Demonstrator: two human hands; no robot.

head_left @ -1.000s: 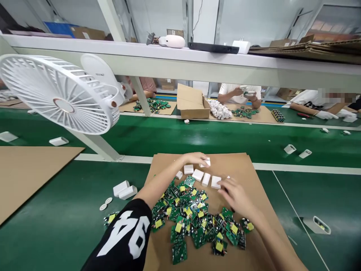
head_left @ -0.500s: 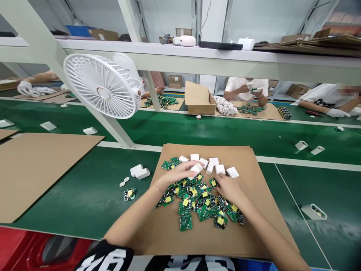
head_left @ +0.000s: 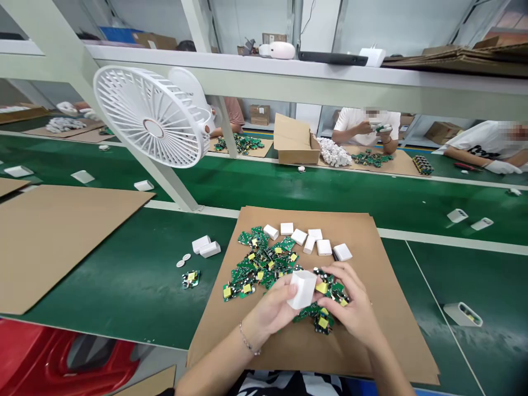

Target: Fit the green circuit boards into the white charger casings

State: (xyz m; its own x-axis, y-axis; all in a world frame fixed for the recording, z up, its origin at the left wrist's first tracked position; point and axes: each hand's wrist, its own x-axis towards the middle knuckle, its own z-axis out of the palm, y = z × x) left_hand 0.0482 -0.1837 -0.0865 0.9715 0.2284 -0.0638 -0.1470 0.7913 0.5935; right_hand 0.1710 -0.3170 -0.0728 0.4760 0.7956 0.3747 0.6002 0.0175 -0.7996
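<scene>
Case (head_left: 303, 290): was tilted above the board pile (head_left: 264, 264), pinched in the left hand (head_left: 284, 303).
Board (head_left: 322, 287): was just beside the case — pinched by the right hand (head_left: 348, 300), thumb opposite fingers.
Cardboard (head_left: 396, 313): lay on the tabletop (head_left: 124, 264) — beneath the pile and a loose row of other cases (head_left: 324, 247).

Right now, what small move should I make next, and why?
Probably line up the circuit board with the white casing: your left hand holds the casing, and your right hand seems to grip the board close beside it.
</scene>
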